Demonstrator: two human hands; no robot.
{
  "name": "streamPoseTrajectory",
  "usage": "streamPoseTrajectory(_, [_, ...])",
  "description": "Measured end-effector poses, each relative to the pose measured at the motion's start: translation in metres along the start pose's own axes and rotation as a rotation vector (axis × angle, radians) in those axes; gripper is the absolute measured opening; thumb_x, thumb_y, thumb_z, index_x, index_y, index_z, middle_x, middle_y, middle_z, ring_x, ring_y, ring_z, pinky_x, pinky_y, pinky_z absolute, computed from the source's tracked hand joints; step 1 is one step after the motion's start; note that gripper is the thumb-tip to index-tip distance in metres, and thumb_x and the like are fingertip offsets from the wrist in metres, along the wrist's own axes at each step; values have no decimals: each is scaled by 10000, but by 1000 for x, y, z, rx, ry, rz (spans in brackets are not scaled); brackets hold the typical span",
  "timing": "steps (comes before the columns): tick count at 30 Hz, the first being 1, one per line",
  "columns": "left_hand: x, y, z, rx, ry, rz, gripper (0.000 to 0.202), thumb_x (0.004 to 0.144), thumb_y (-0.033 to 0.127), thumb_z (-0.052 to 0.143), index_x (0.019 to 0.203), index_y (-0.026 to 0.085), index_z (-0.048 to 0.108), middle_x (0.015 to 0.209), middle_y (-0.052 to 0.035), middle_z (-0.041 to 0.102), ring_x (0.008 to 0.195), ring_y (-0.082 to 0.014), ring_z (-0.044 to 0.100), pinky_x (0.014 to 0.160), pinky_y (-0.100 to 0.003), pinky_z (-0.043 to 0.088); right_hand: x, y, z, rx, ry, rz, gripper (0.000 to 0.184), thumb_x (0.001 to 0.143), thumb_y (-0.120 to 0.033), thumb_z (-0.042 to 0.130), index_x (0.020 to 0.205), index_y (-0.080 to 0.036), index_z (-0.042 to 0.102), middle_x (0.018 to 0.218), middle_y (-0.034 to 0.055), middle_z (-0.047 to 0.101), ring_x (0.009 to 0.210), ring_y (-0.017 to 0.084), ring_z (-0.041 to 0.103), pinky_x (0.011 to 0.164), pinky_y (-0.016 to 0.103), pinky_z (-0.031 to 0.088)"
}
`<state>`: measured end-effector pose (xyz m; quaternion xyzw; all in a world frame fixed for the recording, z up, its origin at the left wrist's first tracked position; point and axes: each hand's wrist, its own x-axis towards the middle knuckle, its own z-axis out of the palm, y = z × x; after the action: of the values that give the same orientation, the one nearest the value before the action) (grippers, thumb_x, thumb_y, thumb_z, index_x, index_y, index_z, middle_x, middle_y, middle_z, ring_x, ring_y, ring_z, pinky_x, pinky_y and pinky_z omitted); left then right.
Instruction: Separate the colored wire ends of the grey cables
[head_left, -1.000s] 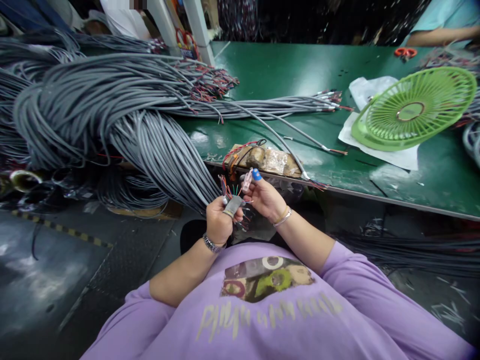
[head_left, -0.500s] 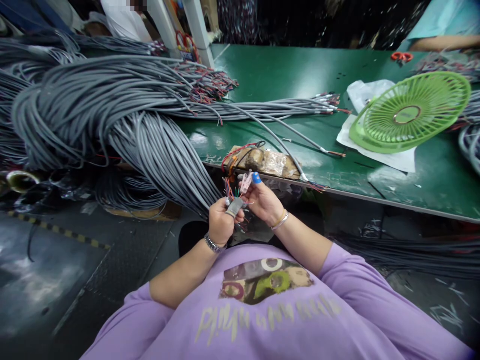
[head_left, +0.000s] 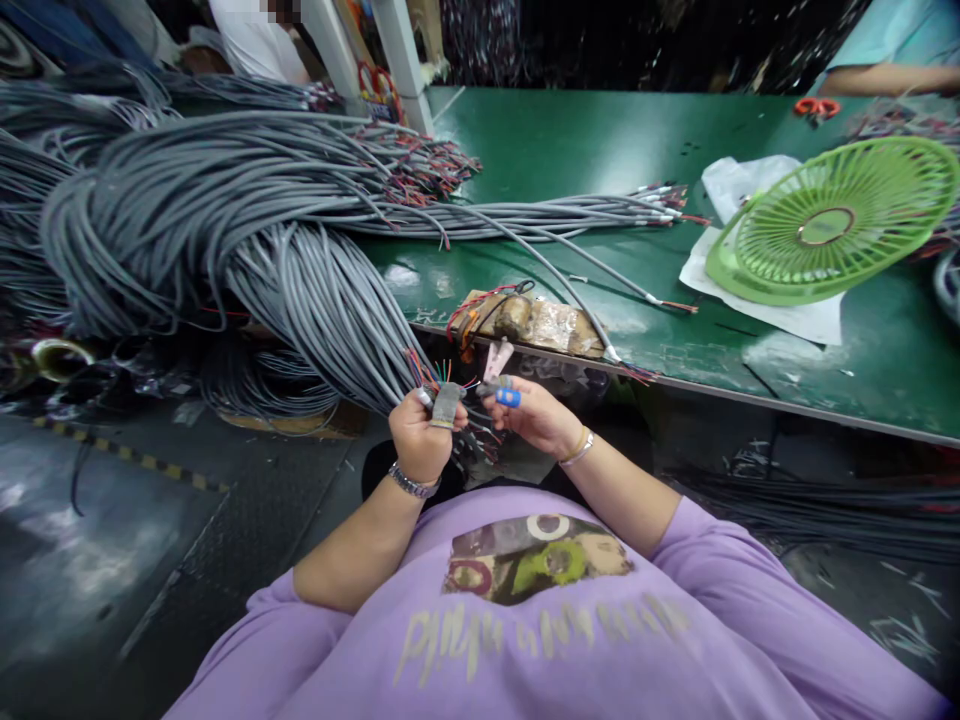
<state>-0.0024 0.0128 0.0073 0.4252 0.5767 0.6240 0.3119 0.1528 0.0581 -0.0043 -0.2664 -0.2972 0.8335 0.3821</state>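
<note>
My left hand (head_left: 421, 436) is closed around the end of a grey cable, whose thin coloured wires (head_left: 426, 373) fan out above the fist. A grey wrap or pad (head_left: 448, 403) covers my left thumb area. To its right, my right hand (head_left: 538, 418) pinches a small pale pink tool shaped like a clip (head_left: 497, 358); its working end is partly hidden by the fingers. Blue tape (head_left: 508, 397) goes round a right finger. A thin wire spans the gap between both hands. More stripped cable ends (head_left: 480, 442) hang beneath them.
A large bundle of grey cables (head_left: 202, 190) drapes over the green table (head_left: 540, 130) on the left. A taped wooden block (head_left: 551, 325) lies at the table's front edge. A green fan (head_left: 832, 225) and orange-handled scissors (head_left: 816, 108) are on the right. Co-workers sit across the table.
My hands have moved apart, the left one going left. My right fingers have curled down around the pink tool, and the blue-taped finger now lies lower. The view has shifted slightly.
</note>
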Motion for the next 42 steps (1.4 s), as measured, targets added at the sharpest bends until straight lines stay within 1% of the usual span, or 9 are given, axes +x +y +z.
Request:
streamPoseTrajectory(7, [-8, -6, -4, 118, -117, 39, 192, 738, 360, 712, 683, 189, 647, 545, 17, 652, 460, -108, 595, 494, -213, 500, 0, 17, 21, -100, 148, -170, 365, 617, -405, 841, 678, -176, 563, 532, -60, 503, 484, 60, 400, 482, 210, 312])
streamPoseTrajectory(13, [-14, -17, -10, 144, -238, 10, 197, 741, 360, 715, 660, 193, 647, 533, 12, 638, 471, -113, 586, 512, -218, 493, 5, 17, 23, -100, 171, -156, 411, 582, -427, 853, 659, -178, 536, 499, -69, 481, 459, 59, 367, 467, 222, 264])
streamPoseTrajectory(21, [-10, -9, 0, -97, -99, -110, 254, 738, 391, 717, 642, 173, 629, 478, 31, 598, 392, -81, 526, 417, -185, 435, 1, 14, 16, -42, 72, -55, 436, 566, -406, 877, 625, -171, 514, 505, -66, 463, 462, 49, 367, 464, 203, 300])
streamPoseTrajectory(24, [-7, -3, 5, -200, -61, -146, 248, 726, 399, 725, 694, 163, 653, 472, 38, 594, 373, -77, 518, 387, -179, 422, 4, 10, 7, 57, 112, -36, 407, 592, -384, 861, 662, -171, 521, 545, -65, 483, 483, 51, 390, 474, 192, 336])
streamPoseTrajectory(28, [-7, 0, 9, -222, -77, -126, 239, 716, 392, 739, 706, 162, 672, 482, 33, 607, 372, -79, 527, 376, -179, 428, 15, 1, 2, 105, 165, 20, 415, 748, -562, 710, 788, -166, 592, 647, -26, 565, 499, 60, 416, 469, 199, 343])
streamPoseTrajectory(31, [-8, -2, 12, -185, -112, -89, 225, 717, 381, 743, 705, 165, 679, 483, 31, 612, 385, -84, 547, 398, -182, 456, 22, -3, 4, -22, 111, -87, 484, 719, -636, 704, 772, -165, 606, 651, -24, 559, 488, 53, 373, 447, 200, 266])
streamPoseTrajectory(34, [-7, -4, 16, -150, -124, -56, 221, 734, 377, 726, 700, 164, 679, 476, 33, 603, 384, -78, 538, 398, -176, 452, 25, -3, 6, -197, 223, -308, 519, 674, -668, 717, 684, -166, 587, 568, -36, 509, 473, 52, 326, 446, 219, 206])
streamPoseTrajectory(36, [-6, -5, 17, -136, -133, -39, 217, 742, 373, 716, 699, 163, 678, 477, 34, 599, 384, -75, 531, 394, -173, 446, 27, -1, 7, -230, 296, -375, 533, 690, -695, 680, 674, -170, 587, 553, -33, 508, 477, 58, 335, 452, 226, 221])
streamPoseTrajectory(42, [-5, -8, 18, -75, -143, -5, 202, 756, 354, 695, 693, 165, 671, 482, 35, 596, 392, -76, 531, 408, -178, 457, 36, -3, 11, 61, 155, -163, 525, 711, -681, 682, 757, -159, 638, 625, -14, 563, 551, 81, 454, 500, 214, 353])
